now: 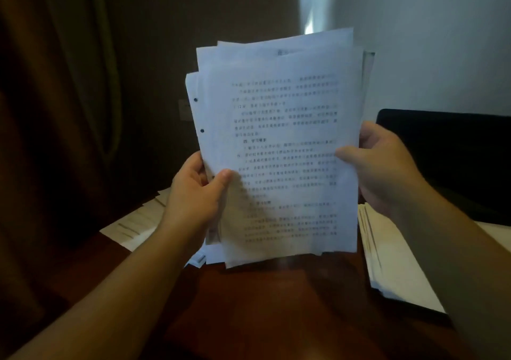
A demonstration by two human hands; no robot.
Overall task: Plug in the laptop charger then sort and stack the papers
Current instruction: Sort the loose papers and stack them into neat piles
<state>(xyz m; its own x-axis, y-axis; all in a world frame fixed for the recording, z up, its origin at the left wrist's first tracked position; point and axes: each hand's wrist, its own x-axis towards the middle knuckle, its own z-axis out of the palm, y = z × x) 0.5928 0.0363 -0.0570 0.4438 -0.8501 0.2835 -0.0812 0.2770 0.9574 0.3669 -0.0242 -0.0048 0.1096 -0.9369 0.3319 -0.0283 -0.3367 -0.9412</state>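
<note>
You are gripping the papers (279,149) upright above the worktop (276,304), left hand (193,193) and right hand (387,166) pinching opposite edges; sheets are fanning unevenly, limp, likely slipping.

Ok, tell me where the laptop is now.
In the head view the laptop stands at the right, its dark screen behind the right hand and a paper pile.

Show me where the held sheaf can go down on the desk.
Bare wood at the near middle of the desk, between both forearms. Crowded: loose sheets far left, a paper stack right, dark laptop behind it. Both hands hold the sheaf.
</note>
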